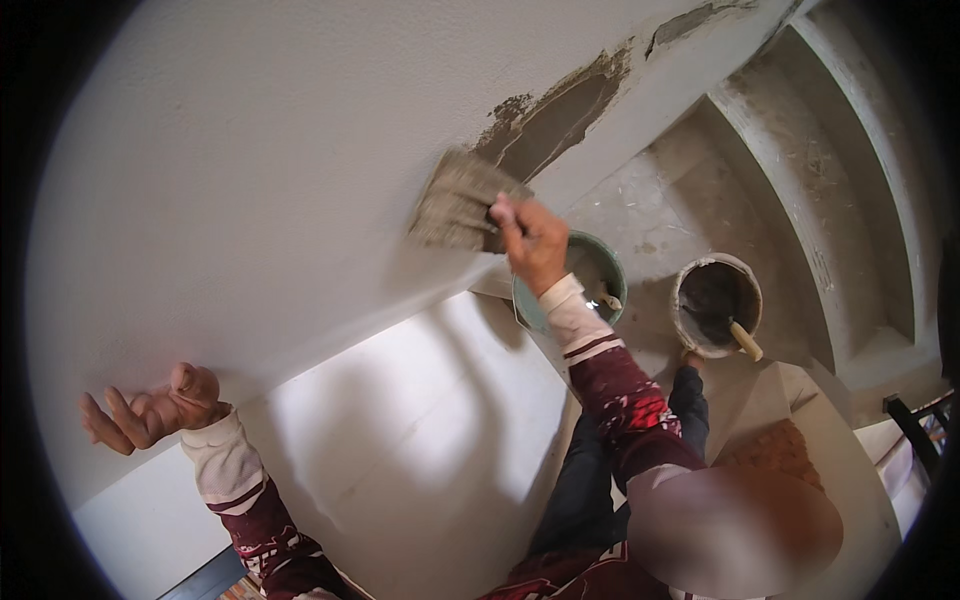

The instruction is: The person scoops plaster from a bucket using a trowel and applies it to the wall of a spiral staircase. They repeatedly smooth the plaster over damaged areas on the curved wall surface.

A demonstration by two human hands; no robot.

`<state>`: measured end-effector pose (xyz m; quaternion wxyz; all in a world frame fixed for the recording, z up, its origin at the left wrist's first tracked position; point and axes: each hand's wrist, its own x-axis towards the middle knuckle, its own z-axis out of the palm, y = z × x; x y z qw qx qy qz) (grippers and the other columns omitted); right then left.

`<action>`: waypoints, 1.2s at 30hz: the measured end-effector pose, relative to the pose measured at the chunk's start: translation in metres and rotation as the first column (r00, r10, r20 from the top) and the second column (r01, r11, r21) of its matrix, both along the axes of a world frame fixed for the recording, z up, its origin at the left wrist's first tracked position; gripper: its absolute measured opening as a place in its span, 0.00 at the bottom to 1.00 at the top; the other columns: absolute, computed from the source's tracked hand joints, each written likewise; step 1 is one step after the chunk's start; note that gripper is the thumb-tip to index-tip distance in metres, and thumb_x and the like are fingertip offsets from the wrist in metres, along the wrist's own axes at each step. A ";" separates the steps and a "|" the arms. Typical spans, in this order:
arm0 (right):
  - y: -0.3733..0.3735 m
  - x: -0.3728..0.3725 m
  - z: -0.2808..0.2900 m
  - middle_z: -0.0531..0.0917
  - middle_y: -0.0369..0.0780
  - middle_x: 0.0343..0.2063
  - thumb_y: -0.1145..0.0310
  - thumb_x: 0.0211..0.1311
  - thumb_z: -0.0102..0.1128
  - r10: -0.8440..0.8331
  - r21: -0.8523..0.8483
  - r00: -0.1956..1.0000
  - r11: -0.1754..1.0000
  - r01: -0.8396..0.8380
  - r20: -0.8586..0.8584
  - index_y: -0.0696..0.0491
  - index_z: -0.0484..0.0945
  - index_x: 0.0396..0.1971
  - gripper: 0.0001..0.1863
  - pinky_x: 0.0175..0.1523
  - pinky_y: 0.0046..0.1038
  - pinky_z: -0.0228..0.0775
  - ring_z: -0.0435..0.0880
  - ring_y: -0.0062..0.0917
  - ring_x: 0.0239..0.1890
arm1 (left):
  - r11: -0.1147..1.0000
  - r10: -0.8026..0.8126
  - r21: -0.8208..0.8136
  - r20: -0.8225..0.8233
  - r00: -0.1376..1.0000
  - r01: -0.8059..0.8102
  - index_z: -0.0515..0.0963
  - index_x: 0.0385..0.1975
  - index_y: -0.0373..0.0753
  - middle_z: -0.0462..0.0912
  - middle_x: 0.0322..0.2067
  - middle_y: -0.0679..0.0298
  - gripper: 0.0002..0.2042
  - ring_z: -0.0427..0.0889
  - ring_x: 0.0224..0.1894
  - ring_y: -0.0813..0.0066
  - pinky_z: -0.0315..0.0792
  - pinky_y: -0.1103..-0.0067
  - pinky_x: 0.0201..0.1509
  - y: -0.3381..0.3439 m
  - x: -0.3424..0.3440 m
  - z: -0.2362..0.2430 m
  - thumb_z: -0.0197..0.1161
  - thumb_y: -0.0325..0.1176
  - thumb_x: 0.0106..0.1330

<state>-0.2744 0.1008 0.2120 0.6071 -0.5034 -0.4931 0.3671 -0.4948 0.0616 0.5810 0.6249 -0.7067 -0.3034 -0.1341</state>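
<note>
My right hand (535,240) grips a wide flat brush (465,200), its grey-brown bristles slightly blurred. The brush is at the white wall (250,150), just below a rough patch of bare grey plaster (560,115); whether the bristles touch the wall is hard to tell. Off to the left, my left hand (155,410) is held out in front of the wall with nothing in it, palm up and fingers apart, loosely bent. Partly behind my right wrist stands a green bucket (522,300) with a light-coloured handle (608,298) showing inside.
A pale-rimmed bucket (755,285) holds dark material and a tool with a wooden handle (745,340). Curved steps (800,150) rise at the right. A white board-like surface (400,400) lies below the wall. Another damaged strip (695,25) runs farther up the wall.
</note>
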 end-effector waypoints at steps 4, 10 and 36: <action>-0.042 -0.031 -0.017 0.78 0.42 0.19 0.67 0.60 0.67 0.154 -0.045 0.984 0.988 -0.151 0.088 0.55 0.86 0.32 0.07 0.27 0.29 0.68 0.77 0.28 0.20 | 0.998 -0.054 -0.034 -0.025 0.998 0.053 0.64 0.55 0.42 0.63 0.57 0.55 0.27 0.59 0.67 0.65 0.41 0.60 0.75 0.006 -0.009 -0.011 0.45 0.59 0.70; -0.072 -0.034 -0.027 0.81 0.42 0.23 0.65 0.61 0.65 0.217 -0.075 0.954 0.969 -0.237 -0.207 0.55 0.86 0.33 0.09 0.34 0.29 0.72 0.79 0.31 0.25 | 0.996 -0.044 -0.079 -0.007 0.999 0.044 0.63 0.55 0.42 0.61 0.59 0.55 0.27 0.58 0.68 0.65 0.38 0.59 0.76 0.008 -0.006 -0.015 0.46 0.59 0.70; -0.003 0.043 -0.011 0.82 0.42 0.24 0.65 0.63 0.63 -0.053 -0.096 0.998 0.994 0.054 0.016 0.52 0.86 0.35 0.08 0.31 0.30 0.71 0.80 0.30 0.23 | 0.995 -0.055 -0.080 -0.033 0.998 0.052 0.64 0.55 0.42 0.61 0.61 0.52 0.27 0.57 0.69 0.64 0.40 0.59 0.76 0.004 -0.007 -0.009 0.45 0.60 0.71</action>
